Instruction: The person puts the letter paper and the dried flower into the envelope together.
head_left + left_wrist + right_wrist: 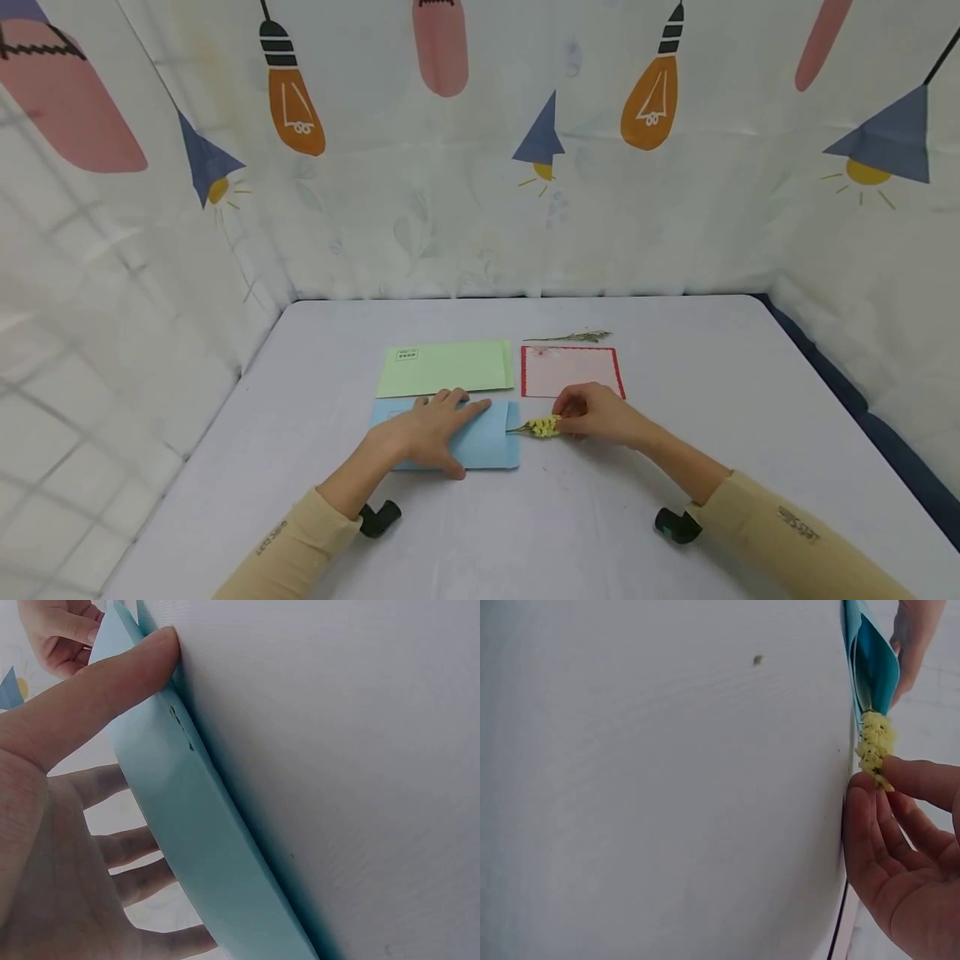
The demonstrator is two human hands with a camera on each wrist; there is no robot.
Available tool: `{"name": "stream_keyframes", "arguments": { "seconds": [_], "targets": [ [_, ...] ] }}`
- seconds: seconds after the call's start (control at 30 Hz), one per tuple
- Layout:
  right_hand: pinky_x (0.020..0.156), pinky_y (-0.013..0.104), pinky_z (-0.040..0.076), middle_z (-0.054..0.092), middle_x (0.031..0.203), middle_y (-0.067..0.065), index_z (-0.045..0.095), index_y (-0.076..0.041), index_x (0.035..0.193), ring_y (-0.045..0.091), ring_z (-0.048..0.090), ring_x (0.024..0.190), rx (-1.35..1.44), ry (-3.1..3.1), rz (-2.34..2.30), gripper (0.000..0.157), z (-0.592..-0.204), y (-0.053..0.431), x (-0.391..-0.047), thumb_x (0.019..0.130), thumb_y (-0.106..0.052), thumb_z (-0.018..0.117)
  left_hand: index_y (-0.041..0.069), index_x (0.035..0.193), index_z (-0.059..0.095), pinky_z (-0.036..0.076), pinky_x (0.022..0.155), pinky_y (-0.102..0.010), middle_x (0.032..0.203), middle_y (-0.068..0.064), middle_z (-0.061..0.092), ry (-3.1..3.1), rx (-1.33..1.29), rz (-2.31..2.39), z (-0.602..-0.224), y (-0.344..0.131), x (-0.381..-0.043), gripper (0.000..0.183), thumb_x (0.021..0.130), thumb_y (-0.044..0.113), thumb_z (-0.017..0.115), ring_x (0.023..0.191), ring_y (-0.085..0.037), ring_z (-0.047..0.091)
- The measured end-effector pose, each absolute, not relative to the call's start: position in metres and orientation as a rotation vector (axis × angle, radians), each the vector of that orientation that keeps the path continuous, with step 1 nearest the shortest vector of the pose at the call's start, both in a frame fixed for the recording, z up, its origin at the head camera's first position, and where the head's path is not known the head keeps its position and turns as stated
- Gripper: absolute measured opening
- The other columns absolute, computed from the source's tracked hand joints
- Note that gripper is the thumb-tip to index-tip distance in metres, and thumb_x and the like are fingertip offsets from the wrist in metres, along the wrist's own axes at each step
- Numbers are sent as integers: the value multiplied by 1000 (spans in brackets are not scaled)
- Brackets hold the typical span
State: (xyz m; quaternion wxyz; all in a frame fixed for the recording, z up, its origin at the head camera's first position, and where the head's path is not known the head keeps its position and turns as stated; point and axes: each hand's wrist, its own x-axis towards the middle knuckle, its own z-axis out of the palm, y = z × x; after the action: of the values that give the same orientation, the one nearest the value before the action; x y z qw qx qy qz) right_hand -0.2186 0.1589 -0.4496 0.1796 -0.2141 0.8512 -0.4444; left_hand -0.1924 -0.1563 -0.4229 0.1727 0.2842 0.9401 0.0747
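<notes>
A light blue envelope (483,437) lies on the table, its open end facing right. My left hand (433,433) rests on it with fingers spread; in the left wrist view the thumb (112,690) lies along the envelope's (180,795) near edge. My right hand (600,414) pinches a sprig of yellow dried flowers (543,427) by its flower head between thumb and fingers. The sprig's thin stem points left into the envelope's mouth. In the right wrist view the envelope's opening (875,667) gapes, and the yellow flowers (874,741) sit right at it.
A green envelope (446,369) lies just behind the blue one. To its right is a pink card (562,372) with a red border. Behind the card lies another dried sprig (585,337). White printed curtains (480,208) stand around the white table (337,333).
</notes>
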Motion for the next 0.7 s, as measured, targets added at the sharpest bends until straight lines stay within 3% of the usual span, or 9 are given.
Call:
{"name": "stream_keyframes", "arguments": {
  "seconds": [0.7],
  "targets": [
    [63,28,55,64,85,0,69,-8,99,16,60,73,-630,2445,-1201,12,-451,126,-216,91,-9,78,25,162,34,31,109,-62,154,-10,36,2656,786,211,-420,-154,-192,101,78,43,89,140,-34,36]
  ]
}}
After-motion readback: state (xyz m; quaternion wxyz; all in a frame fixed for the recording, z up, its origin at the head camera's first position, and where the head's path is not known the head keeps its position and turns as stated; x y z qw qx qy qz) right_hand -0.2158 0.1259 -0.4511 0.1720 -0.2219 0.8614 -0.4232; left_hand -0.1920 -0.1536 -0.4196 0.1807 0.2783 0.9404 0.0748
